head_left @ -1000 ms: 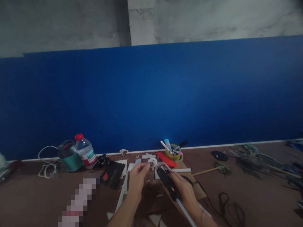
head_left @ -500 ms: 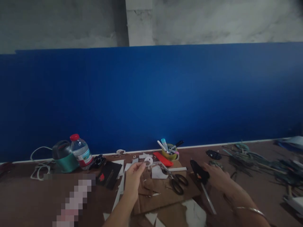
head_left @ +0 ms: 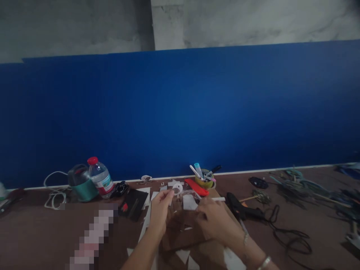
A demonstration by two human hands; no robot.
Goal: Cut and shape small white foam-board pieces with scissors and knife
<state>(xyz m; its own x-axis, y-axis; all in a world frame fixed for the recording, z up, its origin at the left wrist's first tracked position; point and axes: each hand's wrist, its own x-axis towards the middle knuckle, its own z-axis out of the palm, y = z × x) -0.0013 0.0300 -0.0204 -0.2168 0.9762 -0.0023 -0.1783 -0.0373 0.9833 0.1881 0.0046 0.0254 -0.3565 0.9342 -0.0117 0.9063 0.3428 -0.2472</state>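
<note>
My left hand (head_left: 160, 210) pinches a small white oval cut-out (head_left: 177, 189) with a dark striped patch, above the cardboard (head_left: 177, 240). Over that same cardboard, my right hand (head_left: 212, 219) has its fingers curled inward; whatever lies in or under them is hidden. A white paper piece (head_left: 190, 202) sits between the two hands. The scissors are out of sight, with my right hand covering that spot. To the right of this hand lies a black glue gun (head_left: 249, 212), untouched, with a pale stick (head_left: 243, 225) at its rear.
A yellow-green pen cup (head_left: 204, 183) and a red object (head_left: 197, 186) stand behind the hands. Toward the left are a water bottle (head_left: 101, 180), a teal roll (head_left: 84, 190) and a black sheet (head_left: 134, 204). Tangled strands (head_left: 299, 183) and a black cord (head_left: 294, 236) lie right.
My right hand has left the glue gun and moved left over the cardboard, covering the scissors' place. The left hand still holds the white cut-out. The view has shifted slightly.
</note>
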